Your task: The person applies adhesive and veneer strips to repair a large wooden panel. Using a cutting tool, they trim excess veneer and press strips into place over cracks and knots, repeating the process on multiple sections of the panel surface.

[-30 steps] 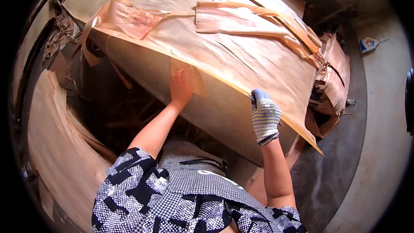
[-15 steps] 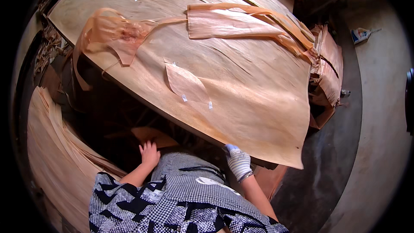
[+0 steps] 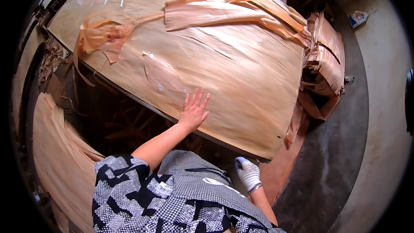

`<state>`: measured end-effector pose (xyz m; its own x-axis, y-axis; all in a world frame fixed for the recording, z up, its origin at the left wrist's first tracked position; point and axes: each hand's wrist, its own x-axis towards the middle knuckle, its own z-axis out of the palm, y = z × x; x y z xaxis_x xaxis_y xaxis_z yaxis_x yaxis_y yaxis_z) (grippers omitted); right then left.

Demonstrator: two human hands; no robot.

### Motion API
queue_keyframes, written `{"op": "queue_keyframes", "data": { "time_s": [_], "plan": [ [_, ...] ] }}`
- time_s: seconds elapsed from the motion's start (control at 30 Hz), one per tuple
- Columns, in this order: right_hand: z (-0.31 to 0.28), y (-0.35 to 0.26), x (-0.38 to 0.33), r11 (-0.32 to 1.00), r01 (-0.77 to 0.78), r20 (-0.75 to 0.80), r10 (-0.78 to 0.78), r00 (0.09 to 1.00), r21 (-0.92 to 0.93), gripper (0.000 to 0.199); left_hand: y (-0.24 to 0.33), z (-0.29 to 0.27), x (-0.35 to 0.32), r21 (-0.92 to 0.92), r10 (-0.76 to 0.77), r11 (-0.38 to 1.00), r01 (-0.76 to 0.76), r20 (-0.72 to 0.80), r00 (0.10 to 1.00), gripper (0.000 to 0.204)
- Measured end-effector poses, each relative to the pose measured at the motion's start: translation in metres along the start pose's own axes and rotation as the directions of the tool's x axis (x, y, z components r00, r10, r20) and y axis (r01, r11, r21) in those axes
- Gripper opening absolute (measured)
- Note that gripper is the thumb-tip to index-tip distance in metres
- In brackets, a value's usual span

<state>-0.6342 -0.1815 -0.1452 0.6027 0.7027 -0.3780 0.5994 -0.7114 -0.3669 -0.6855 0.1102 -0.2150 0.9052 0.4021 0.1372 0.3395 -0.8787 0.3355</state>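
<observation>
A large thin wood veneer sheet (image 3: 241, 73) lies flat across a stack in front of me. My bare left hand (image 3: 194, 110) rests palm down on its near edge, fingers spread, holding nothing. My right hand (image 3: 248, 173), in a white knitted glove, hangs low beside my body just under the sheet's near corner, fingers curled loosely, with nothing visible in it. A clear tape patch (image 3: 161, 75) covers a spot on the sheet just beyond my left hand. Torn veneer strips (image 3: 224, 13) lie on the far part.
Crumpled veneer scraps (image 3: 325, 64) pile at the sheet's right end. Another stack of veneer sheets (image 3: 60, 151) curves along my left. A grey concrete floor (image 3: 371, 146) runs on the right, with a small packet (image 3: 358, 18) lying far right. Dark gap (image 3: 116, 121) below the sheet.
The sheet dropped flat onto the stack. My left hand went down to my body, then reached forward onto the sheet's edge. My gloved right hand left the sheet and stays low.
</observation>
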Motion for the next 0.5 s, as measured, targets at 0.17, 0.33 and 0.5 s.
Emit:
{"op": "queue_keyframes", "data": {
  "time_s": [0.17, 0.33, 0.5],
  "plan": [
    [-0.011, 0.148, -0.076, 0.982, -0.189, -0.143, 0.186, 0.972, -0.009, 0.017, 0.035, 0.051, 0.002, 0.156, -0.252, 0.962, 0.225, 0.185, 0.950, 0.067],
    [-0.030, 0.273, -0.175, 0.916, -0.389, -0.229, 0.400, 0.887, 0.094, 0.014, 0.086, 0.074, 0.025, 0.136, -0.314, 0.934, 0.330, -0.128, 0.941, 0.063],
    [-0.058, 0.327, -0.207, 0.854, -0.511, -0.257, 0.517, 0.816, 0.096, 0.016, 0.224, 0.108, 0.063, 0.104, -0.030, 0.994, 0.026, 0.039, 0.999, 0.060]
  ]
}}
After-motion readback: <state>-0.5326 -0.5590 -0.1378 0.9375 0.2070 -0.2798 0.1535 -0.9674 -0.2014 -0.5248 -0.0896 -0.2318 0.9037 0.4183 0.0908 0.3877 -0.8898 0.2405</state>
